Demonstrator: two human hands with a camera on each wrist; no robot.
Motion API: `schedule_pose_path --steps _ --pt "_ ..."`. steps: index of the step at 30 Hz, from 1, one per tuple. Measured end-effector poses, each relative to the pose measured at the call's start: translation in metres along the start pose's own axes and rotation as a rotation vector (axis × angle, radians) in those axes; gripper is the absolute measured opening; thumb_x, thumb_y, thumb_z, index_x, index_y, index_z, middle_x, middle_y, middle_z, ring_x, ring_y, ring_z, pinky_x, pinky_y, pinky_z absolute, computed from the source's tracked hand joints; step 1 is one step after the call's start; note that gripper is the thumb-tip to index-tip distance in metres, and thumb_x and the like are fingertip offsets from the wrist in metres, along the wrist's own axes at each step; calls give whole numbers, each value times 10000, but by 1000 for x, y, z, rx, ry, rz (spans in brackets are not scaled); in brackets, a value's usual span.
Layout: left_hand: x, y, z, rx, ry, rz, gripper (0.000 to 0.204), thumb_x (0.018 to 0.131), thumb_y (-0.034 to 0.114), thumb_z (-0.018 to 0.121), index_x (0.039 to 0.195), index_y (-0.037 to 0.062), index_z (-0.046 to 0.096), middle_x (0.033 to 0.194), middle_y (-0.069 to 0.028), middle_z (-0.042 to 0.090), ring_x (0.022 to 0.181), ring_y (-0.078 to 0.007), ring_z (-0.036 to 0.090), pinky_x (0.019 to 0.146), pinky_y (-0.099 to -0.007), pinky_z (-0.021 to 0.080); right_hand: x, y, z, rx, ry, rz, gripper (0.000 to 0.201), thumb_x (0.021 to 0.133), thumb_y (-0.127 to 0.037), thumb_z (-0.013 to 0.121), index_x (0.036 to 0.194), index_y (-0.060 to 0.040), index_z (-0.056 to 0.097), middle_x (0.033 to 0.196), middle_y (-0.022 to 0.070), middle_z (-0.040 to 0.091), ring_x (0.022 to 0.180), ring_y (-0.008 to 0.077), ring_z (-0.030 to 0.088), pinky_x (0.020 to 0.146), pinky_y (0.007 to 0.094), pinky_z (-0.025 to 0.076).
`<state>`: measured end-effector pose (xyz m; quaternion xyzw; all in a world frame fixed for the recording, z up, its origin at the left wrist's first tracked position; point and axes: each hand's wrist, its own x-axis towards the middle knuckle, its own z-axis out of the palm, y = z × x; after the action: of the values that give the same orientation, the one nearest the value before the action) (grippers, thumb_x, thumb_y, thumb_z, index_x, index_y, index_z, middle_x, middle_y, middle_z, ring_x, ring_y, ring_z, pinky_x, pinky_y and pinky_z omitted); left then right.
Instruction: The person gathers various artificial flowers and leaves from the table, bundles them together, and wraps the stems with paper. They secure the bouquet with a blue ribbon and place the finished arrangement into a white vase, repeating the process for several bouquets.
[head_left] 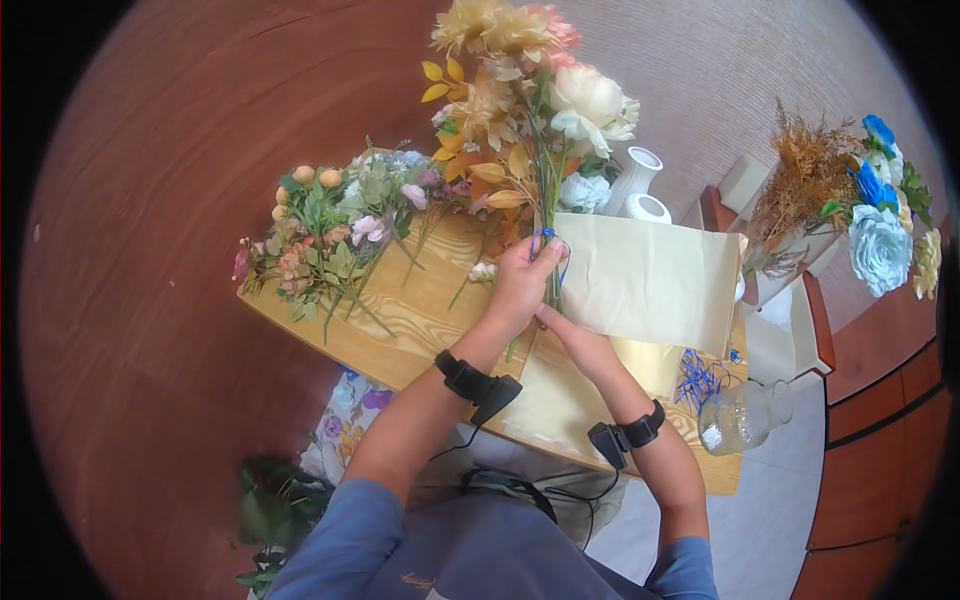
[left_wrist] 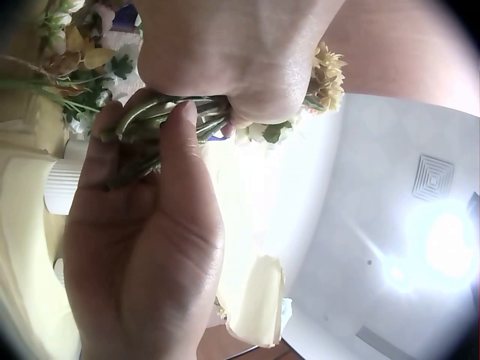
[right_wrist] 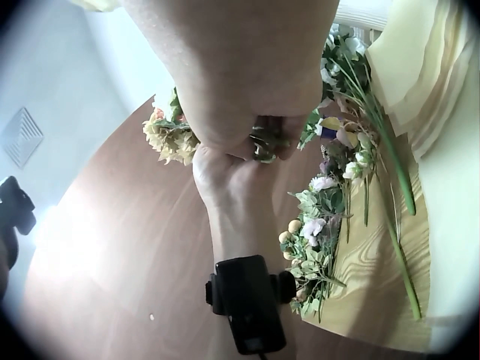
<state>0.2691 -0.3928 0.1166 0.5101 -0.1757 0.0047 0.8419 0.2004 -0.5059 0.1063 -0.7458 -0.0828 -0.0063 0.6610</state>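
A tall bouquet of artificial flowers (head_left: 490, 110), with cream, white and pink blooms and yellow leaves, stands upright in front of me. My left hand (head_left: 522, 285) grips its bundled green stems just at a blue ribbon (head_left: 548, 233) tied round them. Below it, my right hand (head_left: 572, 335) holds the lower part of the bundle. In the left wrist view the cut stem ends (left_wrist: 142, 124) show between the right thumb and fingers. The left hand (right_wrist: 232, 176) is partly covered by the right one in the right wrist view. Cream wrapping paper (head_left: 650, 275) lies right beside the stems.
Loose flower stems (head_left: 350, 230) cover the left of the wooden table (head_left: 395, 350). White vases (head_left: 638, 175) stand behind the paper. At the right are tangled blue ribbon (head_left: 703, 380), a clear glass jar (head_left: 745, 415) at the edge, and blue flowers (head_left: 880, 250) farther out.
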Motion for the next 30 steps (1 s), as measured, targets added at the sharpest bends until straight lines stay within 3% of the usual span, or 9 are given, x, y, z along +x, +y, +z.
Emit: schedule_pose_path --steps 4,6,10,12,16,21,26,29,30 --pt "1 -5 -2 18 -23 -3 222 942 215 580 917 -1 629 856 -14 637 809 -79 549 773 -246 438 7 2 -6 69 -160 84 507 926 -226 578 1348 17 434 1312 130 505 1196 210 479 1034 328 361" --pt "0 -7 -3 29 -25 -11 210 945 212 577 912 12 631 865 -9 633 809 -75 543 778 -238 432 12 14 -8 -71 -188 77 384 962 -251 514 1245 8 513 1163 100 576 1056 183 541 939 310 428" --pt "-3 1 1 87 -16 -76 207 943 212 582 906 15 634 867 -2 628 800 -68 535 779 -231 427 11 14 1 16 -232 71 302 994 -277 458 1099 -14 561 926 40 583 833 121 537 768 267 459" --pt "-4 7 4 103 -7 -66 215 941 211 581 914 4 633 862 -12 637 803 -74 546 769 -239 437 9 17 9 148 -163 44 307 1019 -307 395 957 -52 557 765 -13 500 681 73 440 626 224 407" --pt "0 0 3 74 -44 20 218 932 208 590 921 -5 632 850 -20 648 795 -81 561 754 -246 450 11 14 11 3 -144 52 343 1025 -353 364 920 -84 549 730 -25 459 641 74 404 582 217 372" --pt "-1 4 7 101 -49 11 202 925 198 598 919 0 633 820 5 624 765 -55 535 705 -226 440 13 26 17 166 -140 139 345 1026 -442 288 892 -152 420 688 -64 273 580 70 241 535 215 233" --pt "1 20 7 134 -97 19 188 916 196 610 885 12 632 784 33 590 730 -23 490 647 -207 415 5 -3 14 231 -133 158 355 1025 -447 294 841 -160 391 676 -70 262 570 72 249 528 220 253" --pt "5 23 -3 46 -88 6 210 934 211 595 1031 25 615 937 -6 628 822 -71 566 729 -237 459 4 -15 10 225 -132 127 354 1028 -434 301 812 -161 368 670 -69 256 569 70 260 526 222 273" --pt "6 24 -5 -32 61 12 242 936 229 591 1081 36 594 983 -13 618 868 -88 568 734 -252 461 3 -17 9 225 -124 134 354 1029 -426 304 801 -161 358 668 -68 255 569 69 266 526 222 284"
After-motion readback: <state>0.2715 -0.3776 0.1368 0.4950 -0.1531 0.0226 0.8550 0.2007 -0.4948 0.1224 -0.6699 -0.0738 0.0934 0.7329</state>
